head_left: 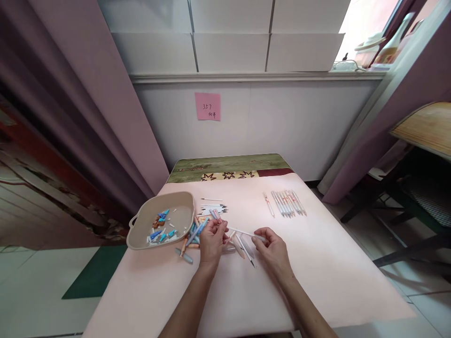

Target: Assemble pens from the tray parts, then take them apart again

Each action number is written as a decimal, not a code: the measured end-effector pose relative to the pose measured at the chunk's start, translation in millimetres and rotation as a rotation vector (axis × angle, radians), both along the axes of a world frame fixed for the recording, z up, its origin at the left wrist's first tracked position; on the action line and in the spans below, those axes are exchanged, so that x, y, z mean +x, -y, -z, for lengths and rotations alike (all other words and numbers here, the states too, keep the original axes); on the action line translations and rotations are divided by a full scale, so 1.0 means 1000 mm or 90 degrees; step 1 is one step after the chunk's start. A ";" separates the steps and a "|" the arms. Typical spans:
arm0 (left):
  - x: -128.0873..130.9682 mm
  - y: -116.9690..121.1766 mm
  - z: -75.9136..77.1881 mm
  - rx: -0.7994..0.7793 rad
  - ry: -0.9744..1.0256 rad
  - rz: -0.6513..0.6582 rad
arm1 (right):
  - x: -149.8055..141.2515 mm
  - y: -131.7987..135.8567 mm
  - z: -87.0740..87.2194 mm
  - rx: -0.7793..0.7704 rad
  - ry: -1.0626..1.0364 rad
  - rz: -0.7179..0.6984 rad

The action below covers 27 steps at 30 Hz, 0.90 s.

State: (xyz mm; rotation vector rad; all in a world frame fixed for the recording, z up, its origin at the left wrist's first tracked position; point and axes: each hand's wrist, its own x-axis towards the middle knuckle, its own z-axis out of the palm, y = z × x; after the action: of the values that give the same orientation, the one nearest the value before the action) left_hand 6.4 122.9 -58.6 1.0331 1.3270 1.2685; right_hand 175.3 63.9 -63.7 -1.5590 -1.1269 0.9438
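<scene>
As our left hand (213,238) and right hand (273,247) pinch it, the white rod (241,231) lies crosswise, lower centre, right end lower.

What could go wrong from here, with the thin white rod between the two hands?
The thin white rod between the left hand and the right hand might slip or bend. The beige oval plastic basin stands near the left edge of the pale pink cloth, so a knock could spill its small blue and brown pieces.
</scene>
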 end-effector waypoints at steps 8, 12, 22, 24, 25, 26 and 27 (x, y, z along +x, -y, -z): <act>-0.001 0.000 -0.009 0.126 -0.638 0.091 | 0.001 0.006 0.006 -0.068 0.232 0.044; 0.005 0.002 -0.018 0.061 -0.837 0.129 | 0.001 0.009 0.002 -0.011 0.253 0.082; 0.012 -0.002 -0.013 0.024 -0.902 0.182 | 0.006 0.028 0.001 -0.110 0.451 0.006; 0.011 -0.003 -0.014 0.020 -0.899 0.178 | 0.010 0.033 -0.003 -0.114 0.454 -0.009; 0.010 -0.003 -0.016 0.016 -0.898 0.172 | 0.012 0.036 -0.005 -0.115 0.444 -0.019; 0.007 -0.002 -0.017 0.013 -0.895 0.162 | 0.015 0.038 -0.007 -0.115 0.427 -0.028; 0.003 -0.001 -0.018 0.019 -0.889 0.148 | 0.018 0.040 -0.009 -0.114 0.406 -0.034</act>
State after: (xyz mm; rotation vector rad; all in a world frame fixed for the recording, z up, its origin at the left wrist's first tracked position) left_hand 9.9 124.3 -40.3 2.1731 2.0421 0.2374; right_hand 193.0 24.2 -54.5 -2.0645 -1.5555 0.5985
